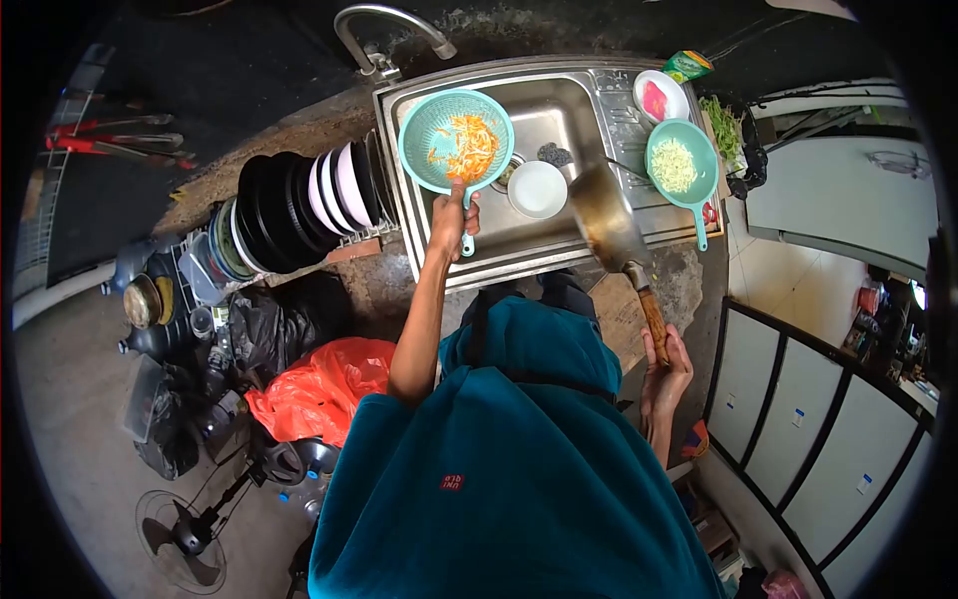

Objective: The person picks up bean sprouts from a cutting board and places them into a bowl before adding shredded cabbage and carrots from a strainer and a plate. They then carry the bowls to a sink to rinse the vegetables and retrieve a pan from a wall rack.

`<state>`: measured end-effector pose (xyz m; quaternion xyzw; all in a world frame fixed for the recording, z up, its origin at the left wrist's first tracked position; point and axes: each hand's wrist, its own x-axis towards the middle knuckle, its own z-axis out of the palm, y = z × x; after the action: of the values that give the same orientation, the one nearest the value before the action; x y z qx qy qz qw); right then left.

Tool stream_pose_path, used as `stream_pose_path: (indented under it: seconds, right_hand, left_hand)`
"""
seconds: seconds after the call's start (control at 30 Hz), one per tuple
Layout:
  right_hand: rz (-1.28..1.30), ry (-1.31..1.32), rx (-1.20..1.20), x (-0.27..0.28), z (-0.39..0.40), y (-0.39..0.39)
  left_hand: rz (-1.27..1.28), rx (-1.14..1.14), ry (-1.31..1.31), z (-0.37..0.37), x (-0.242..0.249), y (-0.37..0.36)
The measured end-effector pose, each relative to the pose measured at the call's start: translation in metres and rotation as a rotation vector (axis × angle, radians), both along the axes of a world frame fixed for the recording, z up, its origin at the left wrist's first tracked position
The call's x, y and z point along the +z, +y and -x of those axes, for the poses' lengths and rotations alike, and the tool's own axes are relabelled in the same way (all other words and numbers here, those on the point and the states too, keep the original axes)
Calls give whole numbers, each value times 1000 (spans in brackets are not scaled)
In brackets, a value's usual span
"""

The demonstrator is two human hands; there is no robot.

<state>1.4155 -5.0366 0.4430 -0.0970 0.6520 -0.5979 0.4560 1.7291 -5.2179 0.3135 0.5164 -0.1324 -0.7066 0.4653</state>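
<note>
Over the left part of the sink (559, 225), my left hand (454, 222) is closed round the handle of a turquoise colander (419, 140) that holds orange and white shreds (473, 145). My right hand (666, 371) grips the wooden handle of a metal pan (604, 218), whose body hangs over the sink's right edge. Between the colander and the pan, a white bowl (537, 190) sits in the basin, with a dark scrubber (554, 154) behind it. A second turquoise colander (705, 160) with pale shreds (673, 166) rests on the drainboard at the right.
The faucet (397, 30) stands behind the sink. A white bowl (680, 92) with something pink and a green packet (689, 66) are at the back right, near green leaves (724, 132). Racked plates (289, 212) stand left, above a red bag (324, 384) and a fan (190, 529).
</note>
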Motion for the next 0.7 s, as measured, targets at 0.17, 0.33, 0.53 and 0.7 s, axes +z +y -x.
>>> stream_pose_path:
  seconds: [0.17,0.33,0.53,0.7]
  right_hand:
    - [135,178,152,6,-30,-13]
    - [248,308,359,2,-44,-21]
    - [344,628,650,-1,-42,-22]
    - [249,113,727,0,-32,-32]
  left_hand:
    - [43,-1,-91,33,34,-2]
    - [50,68,-44,38,45,-5]
    - [14,182,-291,36,42,-4]
    - [14,206,-470,34,44,-4]
